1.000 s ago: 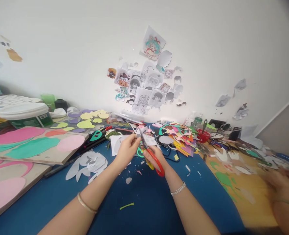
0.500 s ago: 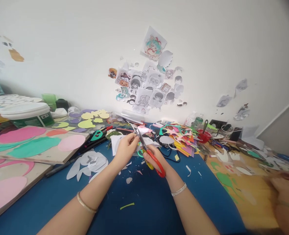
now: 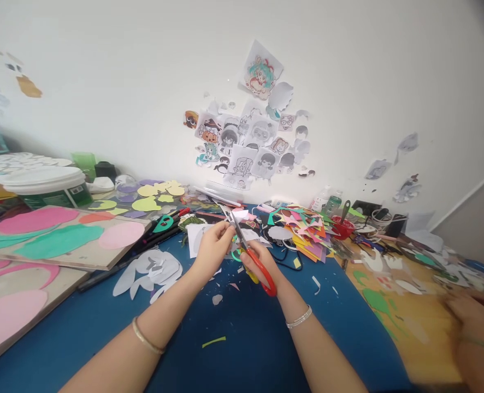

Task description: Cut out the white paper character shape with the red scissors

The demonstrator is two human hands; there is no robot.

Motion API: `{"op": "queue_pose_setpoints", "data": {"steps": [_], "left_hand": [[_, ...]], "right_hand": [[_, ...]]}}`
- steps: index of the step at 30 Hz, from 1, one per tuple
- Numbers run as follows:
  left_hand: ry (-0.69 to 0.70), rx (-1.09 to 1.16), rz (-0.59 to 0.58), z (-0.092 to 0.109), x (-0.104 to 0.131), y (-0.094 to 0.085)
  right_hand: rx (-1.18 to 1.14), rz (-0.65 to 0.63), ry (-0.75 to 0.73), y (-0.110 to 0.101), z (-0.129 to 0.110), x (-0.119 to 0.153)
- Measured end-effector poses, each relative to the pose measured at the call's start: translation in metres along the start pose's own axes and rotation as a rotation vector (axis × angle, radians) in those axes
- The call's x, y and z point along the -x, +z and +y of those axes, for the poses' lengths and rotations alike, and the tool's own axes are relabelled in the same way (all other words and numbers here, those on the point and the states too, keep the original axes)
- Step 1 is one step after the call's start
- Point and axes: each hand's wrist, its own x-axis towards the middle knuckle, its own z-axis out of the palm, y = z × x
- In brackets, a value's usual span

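Observation:
My right hand (image 3: pixel 261 257) is wrapped round the red and yellow handles of the scissors (image 3: pixel 238 231). Their blades point away from me, slightly parted, beside the fingertips of my left hand (image 3: pixel 214 245). That hand is closed in a pinch at a small white piece of paper (image 3: pixel 240 216) by the blades; my fingers hide part of it. Below both hands, small paper scraps (image 3: pixel 217 299) lie on the blue table mat (image 3: pixel 250 349). A stack of white cut-out shapes (image 3: pixel 155 273) sits left of my left forearm.
Boards with pink and green shapes (image 3: pixel 68 242) and a white-lidded tub (image 3: pixel 45 185) stand left. Behind my right hand is a heap of coloured paper scraps (image 3: pixel 307 232). Another person's hand (image 3: pixel 469 311) rests at the right over the wooden table (image 3: pixel 426 349). Drawings (image 3: pixel 260 131) cover the wall.
The white paper by the blades has turned slightly and shows a different face. Both hands stay almost in place, and the view has shifted a little.

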Motion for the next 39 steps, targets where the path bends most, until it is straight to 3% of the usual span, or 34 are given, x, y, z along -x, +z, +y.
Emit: {"op": "queue_pose_setpoints", "data": {"steps": [7,18,26,34,39], "left_hand": [[0.015,-0.021,0.002,0.004,0.000,-0.002],[0.020,-0.074,-0.123,0.007,-0.006,-0.016],[0.038,-0.041,-0.172,0.002,-0.006,-0.014],[0.046,0.037,-0.029,-0.002,-0.001,-0.001],[0.051,-0.055,-0.078,-0.001,-0.004,-0.006]], "right_hand": [[0.034,0.006,-0.080,-0.003,0.004,-0.005],[0.045,-0.021,-0.125,-0.003,-0.001,-0.004],[0.015,-0.048,-0.111,-0.002,-0.002,-0.001],[-0.015,-0.014,-0.111,-0.001,-0.001,-0.003],[-0.007,-0.034,-0.112,-0.003,0.001,-0.004]]}}
